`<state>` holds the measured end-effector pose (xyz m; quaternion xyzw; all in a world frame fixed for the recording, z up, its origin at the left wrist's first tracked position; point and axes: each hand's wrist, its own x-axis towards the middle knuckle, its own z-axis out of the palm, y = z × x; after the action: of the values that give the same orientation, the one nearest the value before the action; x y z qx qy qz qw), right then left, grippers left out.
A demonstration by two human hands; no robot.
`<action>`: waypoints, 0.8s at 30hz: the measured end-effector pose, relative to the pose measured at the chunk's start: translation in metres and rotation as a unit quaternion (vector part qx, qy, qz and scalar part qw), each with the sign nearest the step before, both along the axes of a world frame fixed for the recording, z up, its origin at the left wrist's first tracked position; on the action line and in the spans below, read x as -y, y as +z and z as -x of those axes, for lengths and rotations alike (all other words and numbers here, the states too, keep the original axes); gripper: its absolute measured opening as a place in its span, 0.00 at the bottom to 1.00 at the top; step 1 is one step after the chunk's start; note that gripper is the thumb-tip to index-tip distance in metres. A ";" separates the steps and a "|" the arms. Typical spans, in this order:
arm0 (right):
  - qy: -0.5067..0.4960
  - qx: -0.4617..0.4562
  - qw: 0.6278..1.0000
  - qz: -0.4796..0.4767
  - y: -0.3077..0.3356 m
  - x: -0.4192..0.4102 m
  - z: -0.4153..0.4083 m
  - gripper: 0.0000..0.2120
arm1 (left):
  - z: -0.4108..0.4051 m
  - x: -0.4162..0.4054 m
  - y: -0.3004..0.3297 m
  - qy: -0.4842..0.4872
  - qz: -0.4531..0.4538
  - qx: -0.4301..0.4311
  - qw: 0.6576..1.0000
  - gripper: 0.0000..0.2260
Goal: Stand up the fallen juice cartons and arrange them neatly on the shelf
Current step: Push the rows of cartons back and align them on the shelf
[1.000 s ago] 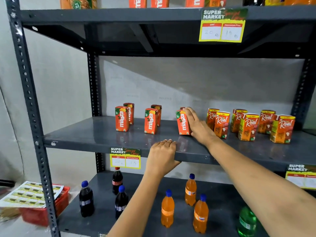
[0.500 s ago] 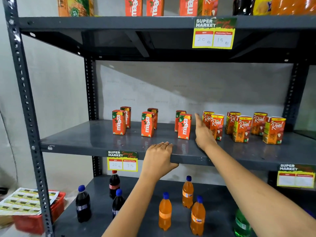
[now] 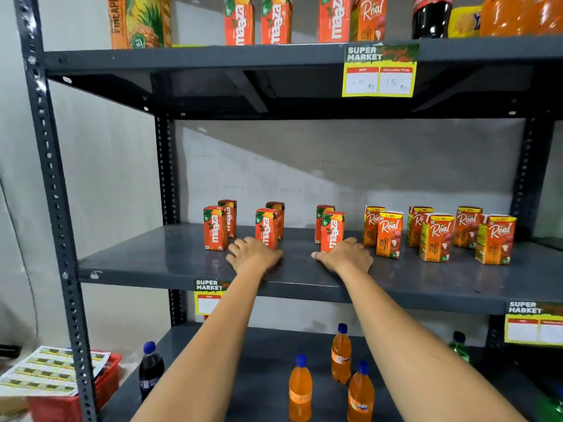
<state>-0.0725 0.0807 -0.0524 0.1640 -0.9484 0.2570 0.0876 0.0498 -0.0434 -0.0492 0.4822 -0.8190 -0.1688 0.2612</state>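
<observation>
Nearest, both hands lie palm-down on the middle shelf, and neither grip holds anything: the left hand has its fingers spread flat, the right hand is loosely flat with the thumb out to the side. Every carton in sight stands upright, so I judge the step in hand to be squaring up the rows rather than lifting a fallen one. To do that well, push low on a carton's base with flat fingertips, since a nudge near the top may tip such a light box.

Just beyond the left fingertips stands a red mango carton, touching or nearly so; another red carton sits a little to that hand's left. Just ahead of the right hand, slightly to its left, is a third red carton, with its partner close behind. Farther to the right of that grip, well apart, stand the orange lychee cartons in staggered pairs.
</observation>
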 end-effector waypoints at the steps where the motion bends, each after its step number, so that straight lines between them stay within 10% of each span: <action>1: -0.007 0.000 1.000 -0.001 0.002 0.001 -0.001 0.46 | 0.003 0.003 0.002 0.001 -0.018 0.023 1.000 0.41; 24: -0.044 0.012 0.999 0.013 0.005 0.018 -0.007 0.36 | 0.019 0.020 -0.001 -0.003 0.023 -0.026 0.999 0.28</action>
<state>-0.0660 0.0626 -0.0477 0.1182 -0.9520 0.2675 0.0898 0.0309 -0.0633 -0.0502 0.4693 -0.8170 -0.1631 0.2926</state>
